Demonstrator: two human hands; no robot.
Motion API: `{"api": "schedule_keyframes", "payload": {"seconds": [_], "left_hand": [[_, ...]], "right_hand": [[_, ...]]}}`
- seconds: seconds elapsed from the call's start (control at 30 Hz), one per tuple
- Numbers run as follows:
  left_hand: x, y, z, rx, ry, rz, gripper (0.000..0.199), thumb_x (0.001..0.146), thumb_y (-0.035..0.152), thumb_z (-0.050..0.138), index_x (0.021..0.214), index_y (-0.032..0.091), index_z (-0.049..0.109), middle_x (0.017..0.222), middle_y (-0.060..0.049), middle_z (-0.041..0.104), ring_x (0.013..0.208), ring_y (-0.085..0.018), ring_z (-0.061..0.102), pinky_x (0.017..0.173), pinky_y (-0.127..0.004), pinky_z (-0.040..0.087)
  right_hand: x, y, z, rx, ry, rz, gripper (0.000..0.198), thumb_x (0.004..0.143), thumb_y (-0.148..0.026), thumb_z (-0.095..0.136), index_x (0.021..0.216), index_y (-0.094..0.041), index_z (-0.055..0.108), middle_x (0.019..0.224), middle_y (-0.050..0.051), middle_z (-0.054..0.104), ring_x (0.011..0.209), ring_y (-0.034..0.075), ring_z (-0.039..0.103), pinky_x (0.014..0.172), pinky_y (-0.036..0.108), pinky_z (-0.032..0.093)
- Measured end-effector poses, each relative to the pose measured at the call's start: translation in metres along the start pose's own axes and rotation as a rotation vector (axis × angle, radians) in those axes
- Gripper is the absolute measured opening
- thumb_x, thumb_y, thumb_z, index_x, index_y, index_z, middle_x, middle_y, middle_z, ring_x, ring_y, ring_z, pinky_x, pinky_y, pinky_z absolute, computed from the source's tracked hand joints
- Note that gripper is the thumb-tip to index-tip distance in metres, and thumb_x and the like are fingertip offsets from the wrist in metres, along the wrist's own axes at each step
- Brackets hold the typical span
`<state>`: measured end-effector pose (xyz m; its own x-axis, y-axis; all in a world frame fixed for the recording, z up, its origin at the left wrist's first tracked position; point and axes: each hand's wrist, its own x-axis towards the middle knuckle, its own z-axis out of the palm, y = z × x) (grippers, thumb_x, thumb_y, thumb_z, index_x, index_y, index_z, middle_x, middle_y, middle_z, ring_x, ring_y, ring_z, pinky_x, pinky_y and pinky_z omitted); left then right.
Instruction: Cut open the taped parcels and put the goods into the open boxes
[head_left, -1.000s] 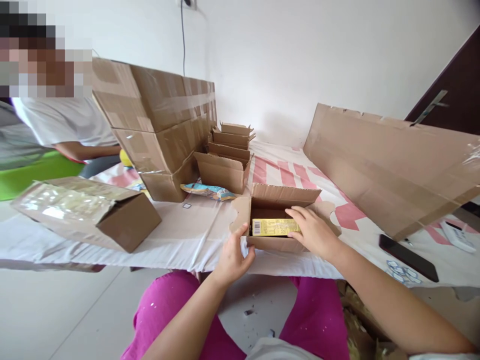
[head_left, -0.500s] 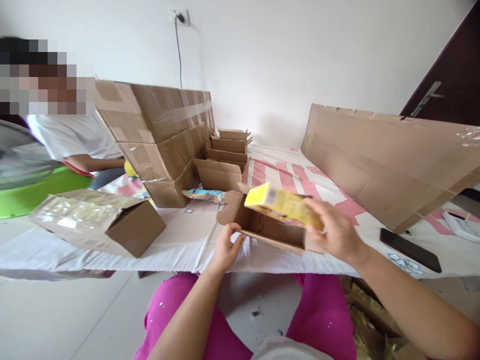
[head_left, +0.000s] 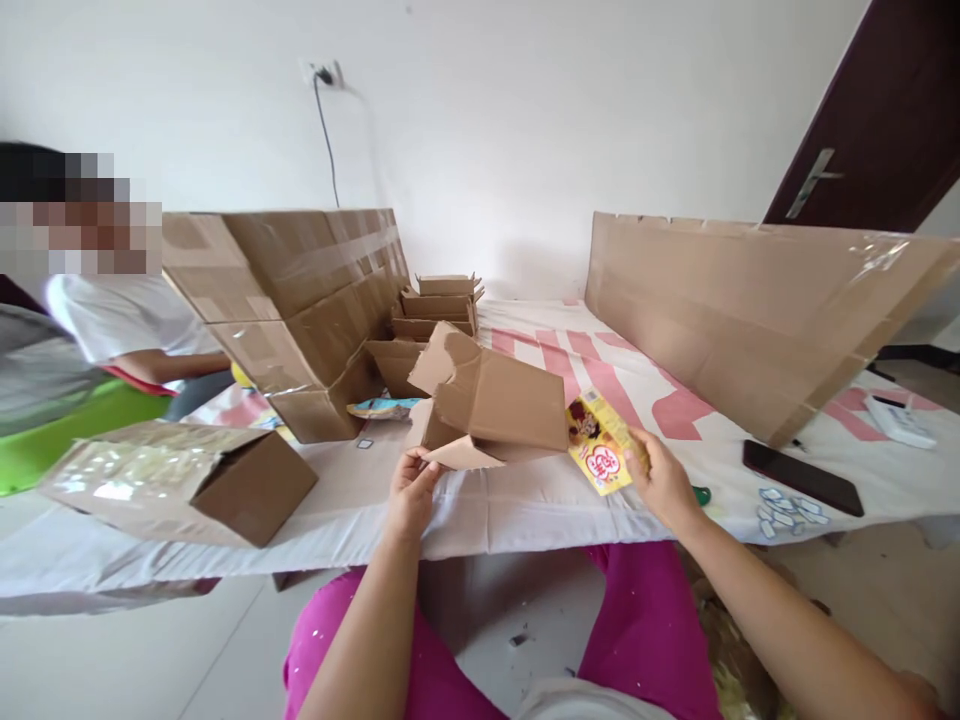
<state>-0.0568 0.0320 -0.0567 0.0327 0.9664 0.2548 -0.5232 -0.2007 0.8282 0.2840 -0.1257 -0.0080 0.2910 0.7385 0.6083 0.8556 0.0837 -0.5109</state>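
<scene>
My left hand [head_left: 414, 492] pinches a flap of a small brown cardboard box [head_left: 517, 400]. The box is tipped on the table, its flaps apart on the left and a plain side facing up. In my right hand [head_left: 660, 482] is a yellow printed carton [head_left: 600, 445] with red and white lettering, gripped at its right end. The carton is held just right of the cardboard box, its broad face toward me. A bit of something green [head_left: 701, 495] shows behind my right hand.
Several open boxes [head_left: 435, 305] stand in a row behind, beside stacked taped cartons [head_left: 300, 300]. A taped box [head_left: 180, 480] lies left. A cardboard panel [head_left: 720, 320], phone [head_left: 802, 477] and small blue-white pieces [head_left: 787, 512] are right. A person [head_left: 142, 320] sits at left.
The yellow carton has moved from above the cardboard box to its right and turned its face to me. My left hand has tilted the box, so its opening no longer faces up.
</scene>
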Motion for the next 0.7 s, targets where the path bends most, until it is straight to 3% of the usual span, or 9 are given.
{"api": "schedule_keyframes", "payload": {"seconds": [0.07,0.17,0.27,0.4,0.53,0.7], "left_hand": [[-0.001,0.003,0.001,0.026,0.027,0.053,0.041,0.059,0.037,0.083,0.084,0.020,0.054,0.074,0.003,0.058,0.068,-0.011,0.059,0.067,-0.025,0.050],[-0.003,0.009,0.002,0.114,0.101,0.147,0.040,0.061,0.036,0.081,0.087,0.021,0.054,0.073,0.004,0.056,0.065,-0.010,0.055,0.065,-0.022,0.047],[-0.008,0.014,0.001,0.341,0.154,0.243,0.035,0.066,0.038,0.076,0.088,0.020,0.056,0.073,0.003,0.054,0.065,-0.010,0.051,0.064,-0.022,0.043],[-0.016,0.024,-0.006,0.633,0.191,0.232,0.029,0.071,0.041,0.068,0.087,0.020,0.057,0.073,0.002,0.053,0.063,-0.011,0.048,0.062,-0.024,0.041],[-0.026,0.059,-0.028,0.954,0.268,0.189,0.026,0.070,0.041,0.066,0.086,0.021,0.059,0.074,0.001,0.055,0.064,-0.015,0.049,0.065,-0.028,0.043],[-0.030,0.103,-0.053,1.354,0.404,0.166,0.020,0.071,0.037,0.064,0.085,0.023,0.061,0.080,-0.004,0.058,0.090,-0.028,0.054,0.086,-0.045,0.045]], "right_hand": [[-0.007,0.006,0.009,0.022,-0.085,-0.043,0.038,0.092,-0.041,0.045,0.123,-0.021,0.056,0.118,0.011,0.065,0.109,0.025,0.061,0.093,0.041,0.051],[-0.017,0.009,0.021,0.091,-0.110,-0.091,0.046,0.088,-0.044,0.053,0.129,-0.022,0.052,0.128,0.013,0.058,0.118,0.026,0.055,0.092,0.040,0.052],[-0.031,0.013,0.041,0.125,-0.052,0.016,0.075,0.083,-0.049,0.060,0.144,-0.018,0.032,0.134,0.018,0.052,0.117,0.028,0.057,0.087,0.040,0.055],[-0.050,0.024,0.066,0.100,0.013,0.166,0.099,0.078,-0.055,0.061,0.151,-0.010,0.011,0.130,0.024,0.056,0.106,0.031,0.064,0.082,0.042,0.057],[-0.054,0.027,0.071,0.065,0.014,0.189,0.103,0.076,-0.060,0.061,0.152,-0.010,0.011,0.131,0.025,0.055,0.102,0.032,0.067,0.080,0.041,0.057],[-0.053,0.025,0.069,0.071,0.031,0.182,0.102,0.076,-0.061,0.060,0.151,-0.010,0.013,0.134,0.025,0.052,0.103,0.032,0.066,0.080,0.040,0.057]]}}
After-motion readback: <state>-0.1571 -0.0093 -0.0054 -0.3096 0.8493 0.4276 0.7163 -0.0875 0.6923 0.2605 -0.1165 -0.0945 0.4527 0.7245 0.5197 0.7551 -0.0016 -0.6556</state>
